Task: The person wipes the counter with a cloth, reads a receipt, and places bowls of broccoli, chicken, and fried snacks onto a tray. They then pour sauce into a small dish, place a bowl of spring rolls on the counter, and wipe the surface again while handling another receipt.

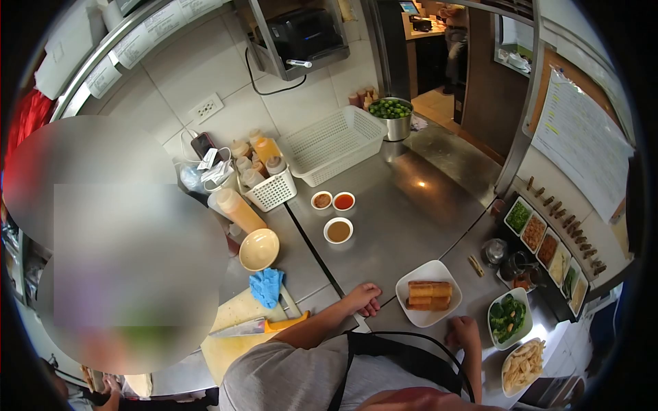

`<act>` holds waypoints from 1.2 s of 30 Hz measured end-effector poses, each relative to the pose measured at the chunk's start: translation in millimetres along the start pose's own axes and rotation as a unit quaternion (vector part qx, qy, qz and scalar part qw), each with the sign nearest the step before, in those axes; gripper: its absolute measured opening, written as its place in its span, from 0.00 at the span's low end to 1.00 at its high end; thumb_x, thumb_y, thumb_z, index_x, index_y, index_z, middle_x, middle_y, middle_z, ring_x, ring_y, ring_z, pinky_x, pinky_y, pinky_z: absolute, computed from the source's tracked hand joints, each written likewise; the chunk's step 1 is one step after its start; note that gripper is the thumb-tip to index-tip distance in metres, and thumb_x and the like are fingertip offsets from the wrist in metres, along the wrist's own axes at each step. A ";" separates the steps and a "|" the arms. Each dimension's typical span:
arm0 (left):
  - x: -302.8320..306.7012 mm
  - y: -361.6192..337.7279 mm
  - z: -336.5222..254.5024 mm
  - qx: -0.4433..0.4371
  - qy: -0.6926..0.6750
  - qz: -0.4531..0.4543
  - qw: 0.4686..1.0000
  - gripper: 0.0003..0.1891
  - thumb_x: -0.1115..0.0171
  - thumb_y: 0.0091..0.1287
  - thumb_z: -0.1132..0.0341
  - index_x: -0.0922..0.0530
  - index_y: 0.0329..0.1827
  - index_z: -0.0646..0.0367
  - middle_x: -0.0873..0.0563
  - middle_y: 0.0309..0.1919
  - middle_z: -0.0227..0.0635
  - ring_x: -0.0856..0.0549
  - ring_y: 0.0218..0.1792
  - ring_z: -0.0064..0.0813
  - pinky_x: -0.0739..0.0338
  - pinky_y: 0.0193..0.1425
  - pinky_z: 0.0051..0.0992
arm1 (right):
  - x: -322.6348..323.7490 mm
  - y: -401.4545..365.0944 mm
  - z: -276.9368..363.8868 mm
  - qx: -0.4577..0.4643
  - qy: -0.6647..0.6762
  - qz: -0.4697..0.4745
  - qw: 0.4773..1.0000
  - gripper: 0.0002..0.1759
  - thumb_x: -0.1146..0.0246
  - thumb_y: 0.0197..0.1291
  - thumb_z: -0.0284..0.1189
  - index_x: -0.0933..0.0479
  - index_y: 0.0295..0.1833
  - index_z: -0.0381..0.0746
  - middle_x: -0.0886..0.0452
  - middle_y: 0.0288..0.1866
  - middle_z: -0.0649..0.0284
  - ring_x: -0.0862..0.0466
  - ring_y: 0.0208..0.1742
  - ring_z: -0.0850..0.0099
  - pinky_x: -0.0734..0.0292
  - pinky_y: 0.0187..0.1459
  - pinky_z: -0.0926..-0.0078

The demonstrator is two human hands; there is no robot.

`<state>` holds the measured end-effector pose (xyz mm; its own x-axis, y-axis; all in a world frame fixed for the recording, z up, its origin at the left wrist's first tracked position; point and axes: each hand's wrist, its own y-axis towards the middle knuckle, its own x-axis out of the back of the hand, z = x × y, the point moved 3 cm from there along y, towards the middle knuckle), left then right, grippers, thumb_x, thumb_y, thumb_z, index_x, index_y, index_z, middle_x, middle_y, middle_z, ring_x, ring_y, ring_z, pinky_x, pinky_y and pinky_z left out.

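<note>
My left hand (pixel 363 299) rests on the steel counter with its fingers curled in and nothing seen in them. It is left of a white square bowl (pixel 406 312) that holds browned rolls (pixel 430 295). At the bowl's lower right, my right hand (pixel 465 333) is loosely closed near the counter's edge, its fingers partly hidden. Right of that hand are a white bowl of green vegetables (pixel 508 319) and a bowl of pale fried pieces (pixel 523 367). Three small sauce cups stand further back, holding red sauce (pixel 344 201), brown sauce (pixel 338 231) and a chunky sauce (pixel 321 201).
On the left lie a knife (pixel 240 329), a cutting board (pixel 232 313), a blue cloth (pixel 266 287) and an empty bowl (pixel 259 249). Bottles, a white basket (pixel 329 147) and a pot of limes (pixel 397 128) stand behind. Topping trays (pixel 548 252) line the right. A co-worker's hand (pixel 110 388) shows lower left.
</note>
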<state>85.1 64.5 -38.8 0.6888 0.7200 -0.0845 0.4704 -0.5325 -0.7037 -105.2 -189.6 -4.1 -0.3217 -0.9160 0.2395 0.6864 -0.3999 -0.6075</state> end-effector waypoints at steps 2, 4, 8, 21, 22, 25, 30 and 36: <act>0.5 1.2 0.8 0.002 -0.003 0.005 1.000 0.12 0.54 0.63 0.55 0.34 0.44 0.52 0.21 0.24 0.38 0.20 0.17 0.27 0.29 0.13 0.21 | 0.1 -1.5 2.0 0.004 -0.005 -0.003 1.000 0.14 0.50 0.52 0.32 0.28 0.27 0.30 0.26 0.12 0.55 0.24 0.10 0.68 0.31 0.10 0.77; 0.5 1.2 0.3 0.003 -0.002 0.008 1.000 0.12 0.54 0.63 0.55 0.34 0.44 0.52 0.21 0.24 0.38 0.20 0.17 0.27 0.28 0.14 0.21 | -0.4 -3.8 4.8 0.004 -0.010 -0.009 1.000 0.14 0.50 0.52 0.32 0.28 0.27 0.30 0.26 0.12 0.54 0.24 0.10 0.67 0.32 0.09 0.77; -0.5 -0.9 -2.1 0.008 0.006 0.010 1.000 0.14 0.55 0.64 0.55 0.34 0.46 0.53 0.21 0.24 0.38 0.20 0.18 0.27 0.29 0.15 0.21 | -0.3 -1.3 1.2 0.000 -0.005 -0.013 1.000 0.14 0.49 0.52 0.32 0.29 0.28 0.30 0.26 0.12 0.54 0.25 0.10 0.68 0.31 0.10 0.77; -2.8 -0.6 -8.0 0.034 0.027 -0.017 0.999 0.15 0.55 0.62 0.57 0.36 0.46 0.55 0.22 0.23 0.41 0.22 0.16 0.29 0.29 0.14 0.22 | 4.0 9.5 -11.5 0.025 -0.186 -0.015 0.982 0.22 0.52 0.53 0.41 0.26 0.16 0.38 0.25 0.10 0.63 0.25 0.13 0.73 0.28 0.22 0.73; -2.0 0.1 -6.3 0.024 0.029 -0.006 0.999 0.15 0.55 0.63 0.56 0.35 0.46 0.56 0.22 0.23 0.40 0.22 0.16 0.28 0.29 0.14 0.21 | 2.7 6.9 -10.8 0.049 -0.185 -0.036 0.981 0.21 0.51 0.53 0.41 0.27 0.18 0.38 0.26 0.10 0.63 0.25 0.13 0.72 0.29 0.21 0.73; -1.6 -0.8 -6.6 0.002 0.017 0.003 1.000 0.15 0.57 0.65 0.56 0.35 0.46 0.57 0.23 0.21 0.38 0.22 0.15 0.26 0.28 0.14 0.19 | 0.3 1.9 -14.2 0.004 -0.116 -0.049 0.992 0.18 0.49 0.54 0.39 0.27 0.23 0.35 0.25 0.13 0.64 0.23 0.15 0.74 0.28 0.23 0.72; -3.0 -1.4 -6.9 -0.007 0.018 -0.002 1.000 0.16 0.58 0.65 0.55 0.35 0.46 0.58 0.23 0.20 0.37 0.22 0.15 0.26 0.28 0.14 0.19 | -4.1 -1.0 -13.6 0.036 -0.156 -0.032 0.987 0.17 0.47 0.52 0.40 0.25 0.28 0.36 0.22 0.21 0.60 0.21 0.21 0.68 0.27 0.27 0.70; -5.4 -3.1 -8.5 -0.012 0.021 -0.014 1.000 0.16 0.59 0.65 0.56 0.34 0.46 0.58 0.23 0.20 0.37 0.23 0.14 0.25 0.29 0.13 0.19 | 8.5 -4.8 18.4 0.100 -0.299 -0.133 0.940 0.13 0.45 0.50 0.39 0.23 0.31 0.40 0.22 0.29 0.57 0.22 0.35 0.59 0.28 0.37 0.67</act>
<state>84.6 58.4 -30.2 0.6972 0.7160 -0.0343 0.5034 -0.5231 -0.6877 -99.2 -196.1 14.8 -0.1166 -0.6123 0.7820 0.7621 -0.5600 -0.3249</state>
